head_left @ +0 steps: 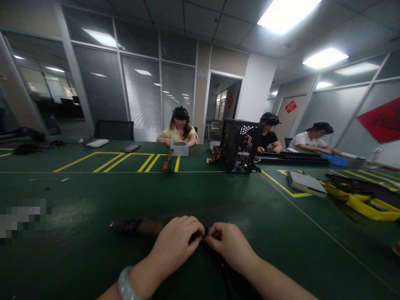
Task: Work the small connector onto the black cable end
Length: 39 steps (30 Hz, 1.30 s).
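Note:
My left hand is closed, with thumb and fingertips pinched together over the green tabletop. Opposite it, my right hand pinches too, and the fingertips of both hands nearly meet. Whatever small dark thing they hold is mostly hidden by the fingers. Beside my left hand lies a dark cylindrical tool, its pointed metal tip facing left and its rear end covered by the hand. Below my right hand a dark, cable-like strip runs toward me; its ends are hard to make out.
A black computer case stands ahead, right of a grey power supply with loose wires. Rightward lie a flat silver box and a yellow tray holding dark items. Several people sit across the green table, marked with yellow tape.

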{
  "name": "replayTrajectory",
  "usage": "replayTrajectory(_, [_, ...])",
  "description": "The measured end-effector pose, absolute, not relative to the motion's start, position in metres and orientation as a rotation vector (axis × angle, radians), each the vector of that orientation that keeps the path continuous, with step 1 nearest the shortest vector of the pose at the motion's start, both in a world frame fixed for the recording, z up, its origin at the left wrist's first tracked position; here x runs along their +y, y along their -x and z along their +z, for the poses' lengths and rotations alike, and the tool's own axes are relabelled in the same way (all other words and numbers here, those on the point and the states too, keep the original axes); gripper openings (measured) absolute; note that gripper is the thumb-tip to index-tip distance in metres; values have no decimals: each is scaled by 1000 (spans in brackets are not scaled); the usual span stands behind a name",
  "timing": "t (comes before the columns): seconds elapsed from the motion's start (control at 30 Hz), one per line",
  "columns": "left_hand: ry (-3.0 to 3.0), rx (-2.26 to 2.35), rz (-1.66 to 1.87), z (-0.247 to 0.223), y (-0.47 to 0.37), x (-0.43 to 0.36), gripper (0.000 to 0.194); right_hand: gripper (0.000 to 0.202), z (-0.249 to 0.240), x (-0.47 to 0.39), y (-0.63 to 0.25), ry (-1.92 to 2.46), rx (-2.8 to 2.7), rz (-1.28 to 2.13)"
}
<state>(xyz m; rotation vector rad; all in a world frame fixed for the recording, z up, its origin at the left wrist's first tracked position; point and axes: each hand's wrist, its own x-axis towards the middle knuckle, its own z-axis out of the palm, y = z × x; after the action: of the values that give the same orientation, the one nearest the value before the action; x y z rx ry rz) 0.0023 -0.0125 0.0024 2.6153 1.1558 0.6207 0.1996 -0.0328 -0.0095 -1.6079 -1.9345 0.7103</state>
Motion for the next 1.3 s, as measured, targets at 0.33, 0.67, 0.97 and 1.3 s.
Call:
replayTrajectory(0.33, [-2595,1252,667,-2,-2,-14,18,11,-10,-32,-201,1595,-1934,762])
replayTrajectory(0.67, [-2660,1175,711,5,1,-17,11,19,-13,-26,-204,1607,-2018,813])
replayTrajectory(0.97, [-2695,1146,743,4,1,-16,8,21,-13,-25,-205,1612,-2036,813])
replayTrajectory(1.3, [-2726,1142,713,4,1,-16,10,19,-13,-23,-205,1616,-2049,819])
